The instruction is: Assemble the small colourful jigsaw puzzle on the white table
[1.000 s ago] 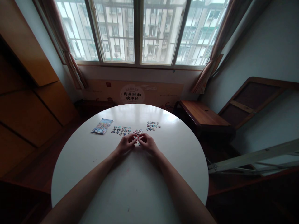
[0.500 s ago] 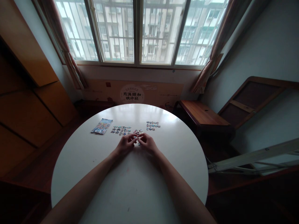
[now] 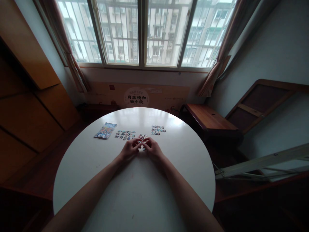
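My left hand [image 3: 130,149] and my right hand [image 3: 152,149] meet over the near side of a small pile of jigsaw puzzle pieces [image 3: 143,136]. Both are closed in a pinch, thumbs and index fingers almost touching around a small puzzle piece, mostly covered by the fingertips. Just beyond the left hand, spread-out puzzle pieces [image 3: 125,134] lie in rough rows. Farther off to the right are more rows of pieces [image 3: 158,130]. The colourful printed packet [image 3: 105,130] lies flat at the left.
Everything lies on a round white table [image 3: 135,193]. Behind it stands a printed orange panel [image 3: 159,96] below a barred window. A wooden bench [image 3: 210,117] is at the right, and wooden cabinets [image 3: 24,109] line the left.
Both hands stay in the same place, with only a slight shift of the fingers. The pieces and packet have not moved.
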Available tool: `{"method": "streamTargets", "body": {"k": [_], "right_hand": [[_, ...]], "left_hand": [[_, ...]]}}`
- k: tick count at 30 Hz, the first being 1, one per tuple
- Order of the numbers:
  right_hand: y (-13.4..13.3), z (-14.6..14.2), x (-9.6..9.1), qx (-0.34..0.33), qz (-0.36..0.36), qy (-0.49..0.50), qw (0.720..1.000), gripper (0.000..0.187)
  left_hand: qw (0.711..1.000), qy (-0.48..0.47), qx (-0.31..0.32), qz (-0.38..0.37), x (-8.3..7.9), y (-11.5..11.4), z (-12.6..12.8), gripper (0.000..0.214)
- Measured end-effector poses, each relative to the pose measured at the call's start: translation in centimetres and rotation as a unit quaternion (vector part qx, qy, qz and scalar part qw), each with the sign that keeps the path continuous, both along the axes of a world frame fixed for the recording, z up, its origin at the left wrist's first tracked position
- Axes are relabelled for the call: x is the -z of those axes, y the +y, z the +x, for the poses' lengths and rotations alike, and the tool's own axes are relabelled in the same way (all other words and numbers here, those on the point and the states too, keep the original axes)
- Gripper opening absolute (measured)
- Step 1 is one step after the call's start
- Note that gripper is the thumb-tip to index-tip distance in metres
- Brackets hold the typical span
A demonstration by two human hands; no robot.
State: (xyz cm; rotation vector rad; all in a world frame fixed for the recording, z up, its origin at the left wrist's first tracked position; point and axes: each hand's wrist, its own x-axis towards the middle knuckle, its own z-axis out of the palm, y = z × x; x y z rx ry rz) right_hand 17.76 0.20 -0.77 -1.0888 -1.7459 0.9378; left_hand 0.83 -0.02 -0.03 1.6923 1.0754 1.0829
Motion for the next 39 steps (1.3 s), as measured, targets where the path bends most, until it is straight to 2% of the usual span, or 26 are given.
{"method": "streamTargets", "body": {"k": [19,39], "right_hand": [[0.05,0.05,0.01,-0.004,0.0,-0.009,1.0,0.027],[-0.04,0.07,-0.29,-0.002,0.004,-0.022,1.0,0.026]], "left_hand": [[1.0,0.004,0.005,-0.011,-0.61,-0.29,0.06,0.038],[1.0,0.004,0.013,0.008,-0.04,-0.05,-0.14,0.038]]}}
